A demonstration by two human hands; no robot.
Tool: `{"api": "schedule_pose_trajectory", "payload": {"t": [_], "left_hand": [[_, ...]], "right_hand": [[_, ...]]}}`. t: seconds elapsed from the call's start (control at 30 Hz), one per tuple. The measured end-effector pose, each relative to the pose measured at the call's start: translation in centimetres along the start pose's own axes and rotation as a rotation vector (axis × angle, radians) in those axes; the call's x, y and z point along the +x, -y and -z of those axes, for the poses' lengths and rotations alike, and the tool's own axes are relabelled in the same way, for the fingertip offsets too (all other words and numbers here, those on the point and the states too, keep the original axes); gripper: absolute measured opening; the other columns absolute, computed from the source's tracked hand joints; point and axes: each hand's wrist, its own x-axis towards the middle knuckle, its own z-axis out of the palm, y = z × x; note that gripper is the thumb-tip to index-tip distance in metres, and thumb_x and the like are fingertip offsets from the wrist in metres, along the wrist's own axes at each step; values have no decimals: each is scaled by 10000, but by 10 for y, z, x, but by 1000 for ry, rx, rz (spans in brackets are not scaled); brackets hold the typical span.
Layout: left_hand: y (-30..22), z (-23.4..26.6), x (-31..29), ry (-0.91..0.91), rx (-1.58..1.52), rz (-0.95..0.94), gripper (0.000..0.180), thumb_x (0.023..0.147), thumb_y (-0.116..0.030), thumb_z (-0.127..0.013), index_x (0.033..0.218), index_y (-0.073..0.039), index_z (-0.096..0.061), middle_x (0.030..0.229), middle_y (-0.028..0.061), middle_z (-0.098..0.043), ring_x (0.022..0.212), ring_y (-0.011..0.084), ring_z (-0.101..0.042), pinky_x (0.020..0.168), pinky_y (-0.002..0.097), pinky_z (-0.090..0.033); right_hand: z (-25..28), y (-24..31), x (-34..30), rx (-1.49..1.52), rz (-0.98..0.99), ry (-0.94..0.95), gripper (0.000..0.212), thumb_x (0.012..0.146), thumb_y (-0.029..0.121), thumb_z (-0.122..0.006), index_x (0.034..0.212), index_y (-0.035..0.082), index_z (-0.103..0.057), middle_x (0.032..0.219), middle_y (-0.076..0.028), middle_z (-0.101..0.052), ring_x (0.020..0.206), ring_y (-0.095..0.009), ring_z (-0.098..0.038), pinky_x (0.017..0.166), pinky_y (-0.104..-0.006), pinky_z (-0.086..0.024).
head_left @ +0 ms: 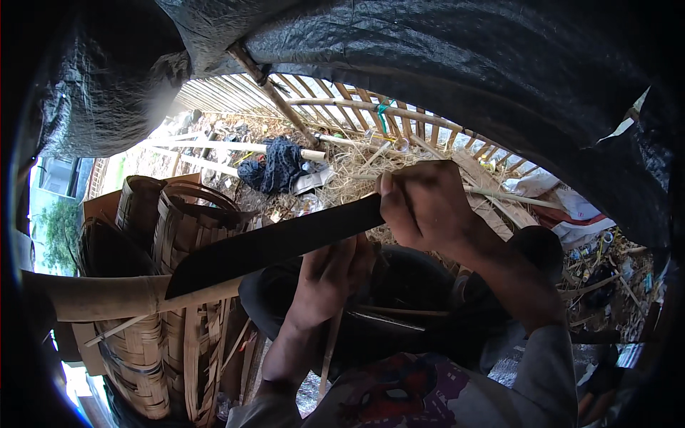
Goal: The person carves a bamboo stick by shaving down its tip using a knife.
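Plainly, the long knife (278, 244) sits just off centre toward nine o'clock, its long axis slanting from between two and three o'clock, at the right hand (429, 205), down to between eight and nine, where its tip points. Its blade is broad, flat and nearly black, the upper edge straight before sloping off to the tip, which overlaps a bamboo pole (107, 297) in view; I cannot tell whether they touch. The right fingers wrap closed around the hilt end. At five o'clock from mid-blade, the left hand (327, 282) has curled fingers; what they grip is hidden.
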Motion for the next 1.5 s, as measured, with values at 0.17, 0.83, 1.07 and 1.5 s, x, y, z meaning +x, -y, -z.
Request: {"api": "schedule_pose_trajectory", "payload": {"t": [0.17,0.83,1.07,1.5], "left_hand": [[11,-17,3,-99,219,-140,244,1001,-94,-362,786,-39,-463,684,9,-434,564,67,-368,477,225,-289],[34,31,7,-418,885,-187,418,751,85,-673,1149,84,-543,945,148,-559,746,246,-557,633,329,-479],[16,13,7,-127,648,-311,107,914,-22,-528,1010,25,-527,789,59,-488,620,121,-468,542,250,-401],[29,11,5,-39,1258,-723,234,834,77,-543,1063,28,-538,773,72,-496,598,132,-490,543,284,-426]], "right_hand": [[-9,-1,-4,-17,90,-24,320,756,171,-549,458,55,-523,436,-92,-531,328,-219,-513,371,-330,-429],[-12,-111,-3,-397,-396,-23,401,873,251,-402,595,19,-574,520,-172,-553,487,-353,-573,486,-415,-473],[-1,-68,-8,148,-291,-136,357,893,199,-423,634,-19,-538,541,-169,-554,473,-388,-544,466,-438,-426],[-10,-7,-12,88,61,39,185,699,173,-546,592,41,-620,505,-99,-581,389,-221,-565,418,-314,-477]]}}
